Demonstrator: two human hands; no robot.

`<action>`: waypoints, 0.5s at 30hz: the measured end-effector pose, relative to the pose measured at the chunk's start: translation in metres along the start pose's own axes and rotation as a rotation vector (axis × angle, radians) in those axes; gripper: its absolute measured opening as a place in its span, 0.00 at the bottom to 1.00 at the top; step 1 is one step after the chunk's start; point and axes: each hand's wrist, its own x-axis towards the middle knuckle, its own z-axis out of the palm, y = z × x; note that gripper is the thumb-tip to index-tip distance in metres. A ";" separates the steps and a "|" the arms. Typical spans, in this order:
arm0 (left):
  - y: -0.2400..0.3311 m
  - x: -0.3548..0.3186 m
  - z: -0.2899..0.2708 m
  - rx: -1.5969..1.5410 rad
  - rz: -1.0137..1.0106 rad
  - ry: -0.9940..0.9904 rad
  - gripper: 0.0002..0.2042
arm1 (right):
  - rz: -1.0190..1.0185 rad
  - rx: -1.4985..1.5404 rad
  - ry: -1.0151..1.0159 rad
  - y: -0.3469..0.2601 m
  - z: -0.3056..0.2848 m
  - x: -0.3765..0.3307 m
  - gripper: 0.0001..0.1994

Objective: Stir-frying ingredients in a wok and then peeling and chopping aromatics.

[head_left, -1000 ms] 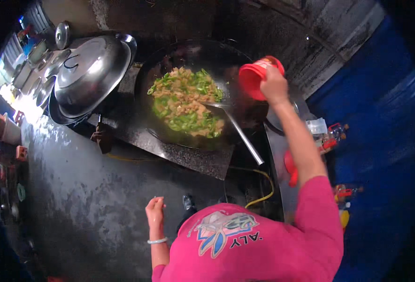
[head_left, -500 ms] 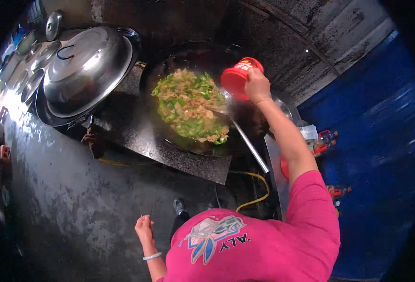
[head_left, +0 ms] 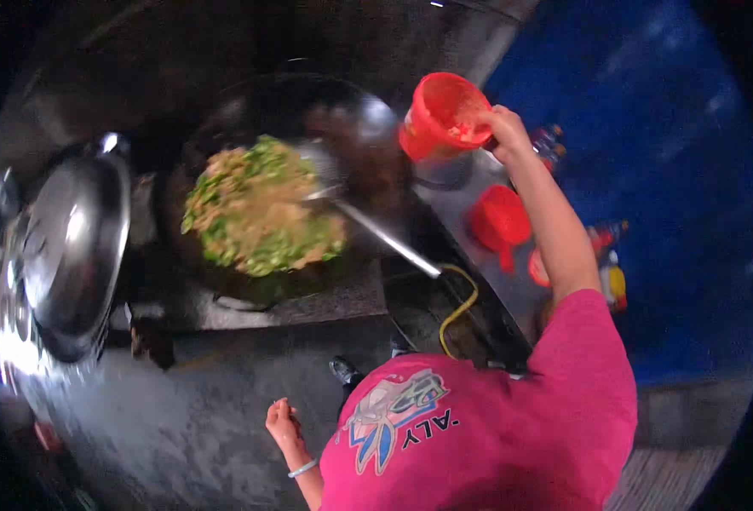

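My right hand (head_left: 508, 132) grips a red plastic tub (head_left: 419, 128) at its rim side, with fingers closed on it. The tub is tilted, its mouth toward me, and some pale lumpy stuff clings inside. It is held above the right side of a large dark wok (head_left: 223, 102). Sliced green peppers and pale brown pieces (head_left: 261, 213) lie in the wok with cloudy liquid among them. A long-handled metal ladle (head_left: 385, 238) rests in the wok, its handle sticking out toward me. My left hand (head_left: 282, 419) hangs low beside my body, fingers curled, with nothing seen in it.
A domed metal lid (head_left: 74, 238) covers another pan at left. On the right stand a red scoop (head_left: 500, 217), several bottles (head_left: 611, 281) and a blue wall (head_left: 640, 170). A yellow hose (head_left: 457, 307) runs below the counter. Grey floor (head_left: 163, 409) lies behind.
My right hand has swung right with the red tub, turning its mouth into sight. The view has shifted right. Cloudy liquid shows among the food. The ladle stays in the wok.
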 end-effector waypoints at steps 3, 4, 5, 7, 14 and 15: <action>0.009 0.012 0.035 0.047 0.052 -0.059 0.03 | 0.127 0.249 0.145 -0.019 -0.106 -0.030 0.03; 0.010 0.016 0.046 0.087 0.053 -0.115 0.03 | 0.194 0.339 0.191 -0.019 -0.133 -0.037 0.03; 0.012 0.019 0.055 0.113 0.077 -0.141 0.03 | 0.256 0.436 0.227 -0.019 -0.161 -0.043 0.03; 0.020 0.026 0.082 0.152 0.127 -0.187 0.04 | 0.281 0.428 0.389 0.023 -0.251 -0.033 0.03; 0.046 -0.015 0.193 0.301 0.130 -0.333 0.04 | 0.377 0.481 0.879 0.229 -0.429 0.011 0.05; 0.048 -0.027 0.208 0.322 0.114 -0.338 0.04 | 0.424 0.512 0.972 0.261 -0.445 0.023 0.06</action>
